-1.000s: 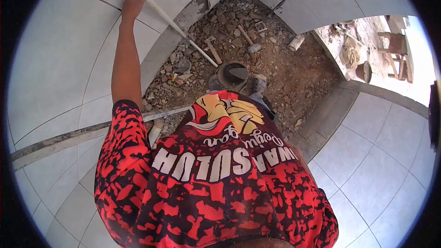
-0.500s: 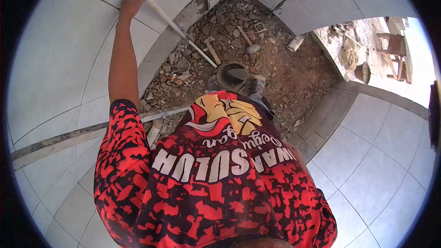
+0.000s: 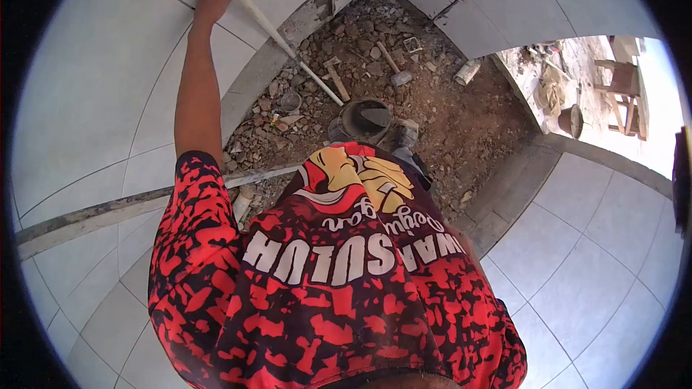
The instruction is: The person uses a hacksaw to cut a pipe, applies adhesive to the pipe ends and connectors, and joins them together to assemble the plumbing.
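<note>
My left hand [image 3: 215, 3] is raised against the tiled wall, its fingers closed on a long white pipe [image 3: 263, 23]. The pipe slants down from the upper left, and its lower end comes down beside a dark bucket [image 3: 365, 121]. Inside the bucket, grey material is partly visible. My right hand does not show; only a bit of that arm appears beside the patterned shirt [image 3: 339, 245].
Broken rubble [image 3: 288, 119] covers the ground. A hammer [image 3: 394, 65] and a wooden-handled tool [image 3: 337, 81] lie on it, near a short white pipe piece [image 3: 467, 72]. White tiled wall [image 3: 94, 94] rises at left. A wooden chair [image 3: 620, 86] stands beyond the opening at right.
The view has shifted slightly, so the wall, pipe and rubble sit a little lower and further right. My left hand keeps its hold on the pipe.
</note>
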### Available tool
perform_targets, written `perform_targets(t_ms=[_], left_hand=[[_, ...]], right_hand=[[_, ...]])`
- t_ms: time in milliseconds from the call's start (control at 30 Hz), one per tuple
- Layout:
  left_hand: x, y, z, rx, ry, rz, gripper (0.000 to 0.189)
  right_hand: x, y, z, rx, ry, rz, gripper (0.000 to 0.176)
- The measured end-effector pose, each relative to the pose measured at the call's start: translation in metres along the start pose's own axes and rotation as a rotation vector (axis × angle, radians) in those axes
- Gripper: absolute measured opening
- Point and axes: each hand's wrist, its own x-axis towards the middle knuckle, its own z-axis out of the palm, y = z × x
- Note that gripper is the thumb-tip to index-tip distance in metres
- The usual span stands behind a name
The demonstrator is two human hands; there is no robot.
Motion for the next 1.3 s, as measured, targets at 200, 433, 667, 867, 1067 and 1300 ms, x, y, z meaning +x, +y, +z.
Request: perform_targets(t_ms=[200, 433, 667, 867, 1067, 1300], left_hand=[[-0.002, -0.002, 0.004, 0.055, 0.071, -0.024, 0.072], [-0.016, 0.031, -0.009, -0.076, 0.052, -0.190, 0.071], [-0.020, 0.053, -0.013, -0.154, 0.106, -0.131, 0.062], [-0.020, 0.059, -0.011, -0.114, 0.145, -0.207, 0.060], [-0.013, 0.036, 0.003, -0.112, 0.251, -0.156, 0.062], [-0.015, 0.027, 0.013, -0.047, 0.276, -0.226, 0.062]], right_hand=[[0.008, 0.001, -0.006, -0.035, -0.035, -0.010, 0.031], [0.015, -0.001, -0.012, -0.061, -0.053, -0.019, 0.030], [0.019, -0.002, -0.017, -0.079, -0.059, -0.024, 0.029], [0.020, -0.004, -0.018, -0.084, -0.065, -0.019, 0.029], [0.022, -0.006, -0.018, -0.089, -0.067, -0.017, 0.028], [0.025, -0.008, -0.019, -0.095, -0.070, -0.016, 0.027]])
